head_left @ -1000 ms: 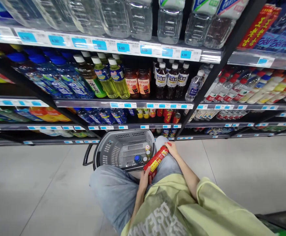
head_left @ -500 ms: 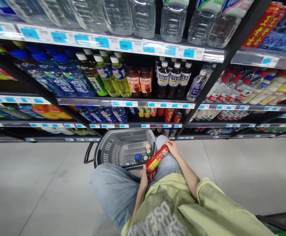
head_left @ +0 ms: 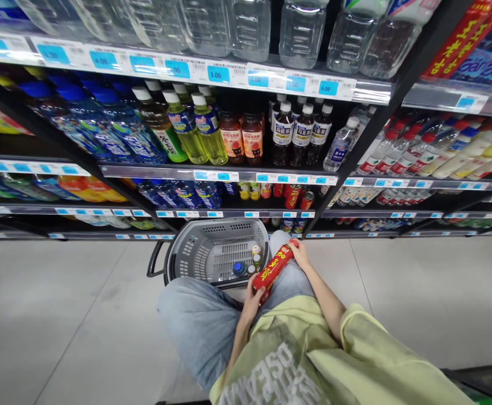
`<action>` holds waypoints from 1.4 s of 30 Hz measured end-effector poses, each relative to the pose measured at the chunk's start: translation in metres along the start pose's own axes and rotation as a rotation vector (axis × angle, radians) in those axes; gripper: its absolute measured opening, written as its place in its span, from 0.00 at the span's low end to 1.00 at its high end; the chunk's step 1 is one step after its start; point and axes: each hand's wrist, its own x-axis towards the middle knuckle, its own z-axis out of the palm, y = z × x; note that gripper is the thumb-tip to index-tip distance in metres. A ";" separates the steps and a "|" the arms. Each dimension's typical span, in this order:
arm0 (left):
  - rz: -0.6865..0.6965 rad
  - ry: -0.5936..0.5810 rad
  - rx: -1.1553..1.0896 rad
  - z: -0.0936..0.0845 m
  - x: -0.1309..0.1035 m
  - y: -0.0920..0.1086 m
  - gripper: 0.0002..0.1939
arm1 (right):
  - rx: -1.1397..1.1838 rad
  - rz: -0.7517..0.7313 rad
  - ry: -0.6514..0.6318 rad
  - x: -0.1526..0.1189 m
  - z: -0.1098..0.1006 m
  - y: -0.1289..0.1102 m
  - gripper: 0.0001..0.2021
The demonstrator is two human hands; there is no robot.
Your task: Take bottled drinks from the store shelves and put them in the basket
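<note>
A red drink bottle [head_left: 273, 272] with yellow lettering lies slantwise above my right thigh, held between both hands. My left hand [head_left: 253, 297] is closed around its lower end, thumb on the label. At the upper end, my right hand [head_left: 299, 255] grips it near the cap, which the fingers largely cover. Just left of the bottle stands a grey shopping basket [head_left: 193, 253] on the floor by my knees. Inside it are a blue-capped bottle [head_left: 239, 269] and several bottles with pale caps.
Shelves ahead carry yellow-green drink bottles [head_left: 209, 135], dark tea bottles [head_left: 283, 135] and large clear water bottles [head_left: 300, 34]. The shelf edge [head_left: 216, 173] bears blue price tags. The basket's black handle [head_left: 155, 260] sticks out leftward over the grey tile floor [head_left: 81, 315].
The red bottle has been rolled in my hands, so large yellow characters now face up instead of smaller print. My left hand's thumb has shifted onto the label. The basket stays put.
</note>
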 end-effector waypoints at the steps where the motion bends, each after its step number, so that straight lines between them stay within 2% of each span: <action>1: 0.064 -0.002 0.022 0.000 0.000 -0.001 0.42 | 0.010 0.005 -0.004 0.000 0.000 0.000 0.17; 5: 0.193 0.045 0.047 0.001 0.003 -0.010 0.42 | 0.063 0.034 0.004 -0.001 0.000 -0.001 0.18; 8: 0.298 0.100 0.118 -0.003 0.006 -0.016 0.37 | 0.072 0.027 0.024 -0.001 0.000 -0.002 0.17; 13: 0.423 0.106 0.230 -0.012 0.012 -0.020 0.32 | 0.069 0.001 0.021 -0.001 -0.001 -0.002 0.14; 23: 0.397 0.149 0.222 -0.007 0.009 -0.012 0.30 | 0.033 -0.018 0.006 -0.001 -0.001 -0.003 0.11; 29: 0.344 0.132 0.182 -0.006 0.008 -0.014 0.32 | 0.039 -0.014 0.001 -0.001 -0.001 -0.004 0.11; 35: 0.383 0.184 0.191 -0.004 0.009 -0.017 0.33 | 0.089 -0.038 -0.038 -0.001 0.001 -0.007 0.13; 42: 0.158 0.183 0.009 0.001 0.005 -0.011 0.45 | 0.051 -0.019 0.002 0.003 0.006 -0.005 0.18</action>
